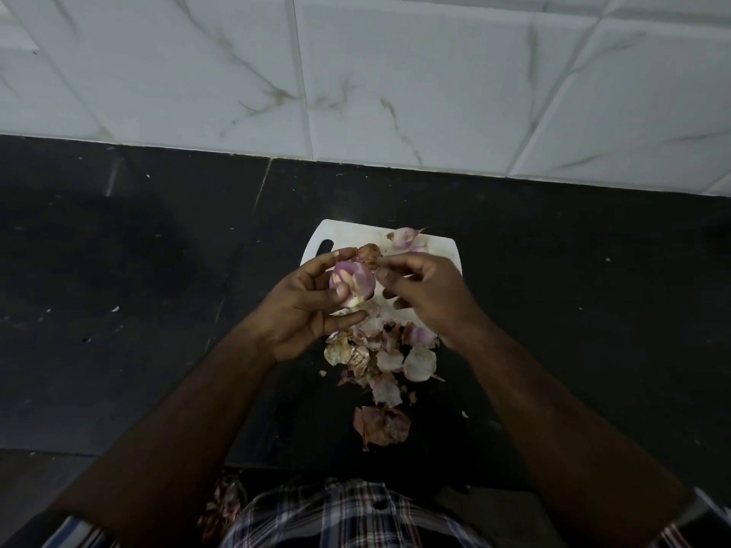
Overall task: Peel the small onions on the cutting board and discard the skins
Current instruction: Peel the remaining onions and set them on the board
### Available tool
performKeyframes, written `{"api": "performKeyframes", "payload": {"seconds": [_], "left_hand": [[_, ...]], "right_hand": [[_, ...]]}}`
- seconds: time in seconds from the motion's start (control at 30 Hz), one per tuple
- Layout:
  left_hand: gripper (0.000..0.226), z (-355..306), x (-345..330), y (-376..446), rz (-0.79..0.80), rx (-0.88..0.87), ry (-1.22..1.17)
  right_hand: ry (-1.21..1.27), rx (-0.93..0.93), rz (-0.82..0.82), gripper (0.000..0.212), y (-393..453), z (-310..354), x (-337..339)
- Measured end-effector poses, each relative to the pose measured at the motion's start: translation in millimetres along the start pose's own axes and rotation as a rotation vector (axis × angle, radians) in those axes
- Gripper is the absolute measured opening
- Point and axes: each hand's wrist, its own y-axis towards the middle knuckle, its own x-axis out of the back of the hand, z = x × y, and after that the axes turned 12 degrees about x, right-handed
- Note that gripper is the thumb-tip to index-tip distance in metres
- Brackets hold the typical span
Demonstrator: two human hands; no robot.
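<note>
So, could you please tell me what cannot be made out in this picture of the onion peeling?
- Cutting board, head view: its near part is hidden by both hands and the skin pile.
- Onion in the left hand: the fingers cover its far side, so the skin left on it is unclear.
- Right hand: what its fingertips pinch is too small to tell.
- Any onions under the pile: hidden.

A dark stone tabletop [138,310] carries a white plastic cutting board [348,231] (near its back edge) and papery onion skins [381,427] heaped toward the front edge.
</note>
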Motion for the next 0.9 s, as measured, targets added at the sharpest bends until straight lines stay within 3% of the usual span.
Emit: {"api": "performKeyframes", "payload": {"seconds": [0.17,0.33,0.63,0.9], "left_hand": [[0.045,10.2,-11.2,-10.0,-0.096,-0.059,0.113],[0.042,15.3,-14.9,-17.3,-0.15,-0.113,0.195],[0.05,21.1,-14.5,-23.0,-0.181,-0.147,0.35],[0.043,17.8,-11.9,-28.7,-0.136,-0.119,0.26]], "right_hand": [[0.063,-0.039,0.0,0.035,-17.2,9.4,-16.6],[0.197,-0.106,0.035,0.025,-22.9,16.4,-14.5],[-0.288,0.001,-0.055,0.022,-30.8,18.2,-27.5],[0.054,-0.016,-0.051,0.026,-41.1,13.9,-25.0]]}}
